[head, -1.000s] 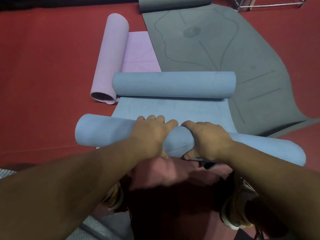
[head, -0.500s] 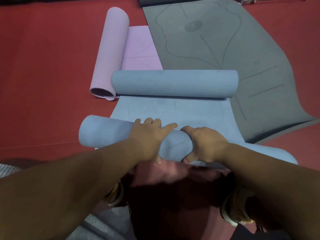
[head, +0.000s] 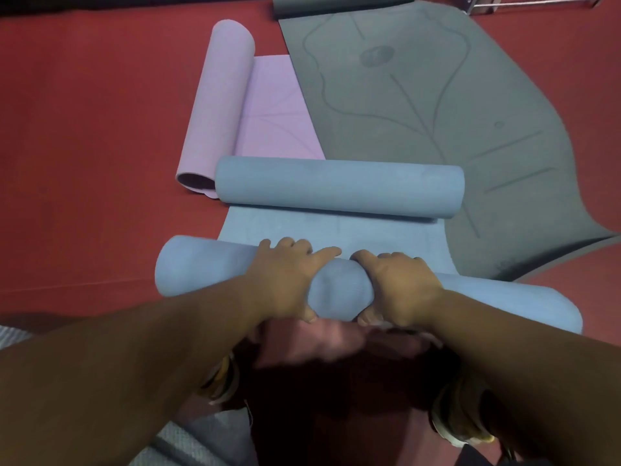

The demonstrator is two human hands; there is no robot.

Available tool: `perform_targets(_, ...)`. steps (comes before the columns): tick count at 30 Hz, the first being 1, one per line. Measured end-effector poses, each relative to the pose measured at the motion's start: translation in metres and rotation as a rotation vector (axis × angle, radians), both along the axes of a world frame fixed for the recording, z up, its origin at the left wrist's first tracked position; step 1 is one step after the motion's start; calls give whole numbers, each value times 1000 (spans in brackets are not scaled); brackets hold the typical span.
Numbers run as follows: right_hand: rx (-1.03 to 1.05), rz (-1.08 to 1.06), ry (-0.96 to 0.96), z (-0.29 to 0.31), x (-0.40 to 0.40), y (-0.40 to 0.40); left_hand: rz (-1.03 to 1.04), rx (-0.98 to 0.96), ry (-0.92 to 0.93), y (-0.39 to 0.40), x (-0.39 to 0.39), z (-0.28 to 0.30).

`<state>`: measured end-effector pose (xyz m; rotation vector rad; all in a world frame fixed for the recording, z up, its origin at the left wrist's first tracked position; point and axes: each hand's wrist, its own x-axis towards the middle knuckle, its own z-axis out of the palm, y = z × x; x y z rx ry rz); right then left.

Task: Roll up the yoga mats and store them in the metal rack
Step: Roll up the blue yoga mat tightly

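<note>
**Q:** Where are your hands, and what are they doing?

**A:** Both rest on top of the near roll of the blue mat point(head: 201, 265), close together at its middle. Your left hand point(head: 285, 280) wraps over the roll, fingers draped across the far side and thumb tucked under the near side. Your right hand point(head: 396, 287) grasps it the same way, just beside the left.

**Q:** How does the blue mat lie?

**A:** It sits on the red floor point(head: 84, 163), rolled from both ends. The far roll point(head: 339, 188) lies across the scene, with a short flat strip point(head: 336, 230) between it and the roll you hold.

**Q:** Which step is this?

**A:** Rolling, by my reading, and only that strip is left to take up.

**Q:** What does the next move call for?

**A:** Likely an even push away from you, keeping both ends of the roll level so the edges stay flush.

**Q:** What else is there?

**A:** A purple mat point(head: 218, 112), partly rolled, lies far left. A grey mat point(head: 437, 95) lies mostly flat, far right. A bit of metal frame point(head: 537, 3) shows at the far right corner; whether it is the rack, I cannot tell.
</note>
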<state>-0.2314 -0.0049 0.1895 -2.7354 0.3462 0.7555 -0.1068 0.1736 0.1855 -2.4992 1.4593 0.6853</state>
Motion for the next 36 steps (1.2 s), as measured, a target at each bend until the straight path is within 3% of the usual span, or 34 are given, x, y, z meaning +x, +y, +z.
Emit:
perform_targets(3, 76, -32, 42, 2, 3, -3, -45, 14, -70, -1, -1, 2)
perform_targets(5, 16, -6, 2, 1, 1, 3, -21, 17, -64, -3, 1, 3)
perform_targets(12, -121, 55, -102, -8, -4, 12, 107, 28, 180, -3, 15, 4)
perform_targets(15, -115, 46, -123, -17, -4, 12, 97, 26, 158, -3, 10, -5)
perform_targets(20, 56, -25, 68, -40, 5, 11, -56, 111, -12, 8, 0, -26)
perform_targets(27, 252, -34, 230, -78, 11, 27, -46, 312, 72, 19, -11, -68)
perform_targets(33, 276, -71, 344, -90, 16, 25, 29, 321, 235, 9, -5, -83)
perform_targets(36, 69, 60, 275, -90, 10, 29, 33, 335, 334, 3, 8, -88)
